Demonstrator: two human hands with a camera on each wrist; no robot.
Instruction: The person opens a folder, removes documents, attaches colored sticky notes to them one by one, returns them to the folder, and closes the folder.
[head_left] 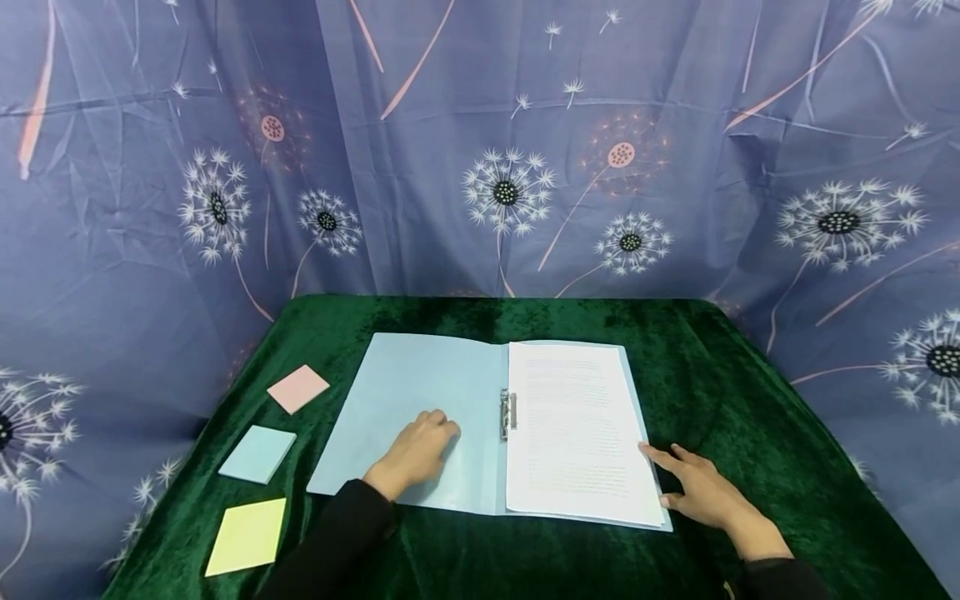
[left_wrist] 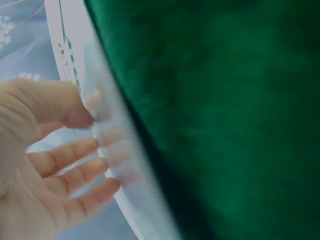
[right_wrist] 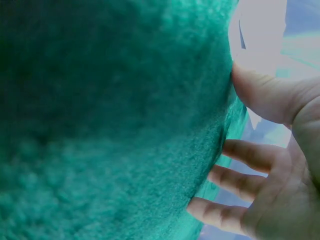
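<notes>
A light blue folder [head_left: 442,358] lies spread flat, with a stack of printed white sheets [head_left: 570,433] on its right half. A metal clip [head_left: 507,415] sits at the sheets' left edge, by the spine. My left hand [head_left: 418,450] rests with loosely bent fingers on the folder's left cover; in the left wrist view its fingertips [left_wrist: 107,185] meet the glossy surface and nothing is held. My right hand [head_left: 701,487] is at the right edge of the sheets and folder, its fingers spread. In the right wrist view, its fingers [right_wrist: 220,215] rest on green cloth.
Three sticky-note pads lie left of the folder: a pink pad [head_left: 297,389], a light blue pad [head_left: 257,454] and a yellow pad [head_left: 246,537]. Green velvet cloth [head_left: 720,375] covers the table. A blue dandelion-print curtain [head_left: 420,208] hangs behind and at both sides.
</notes>
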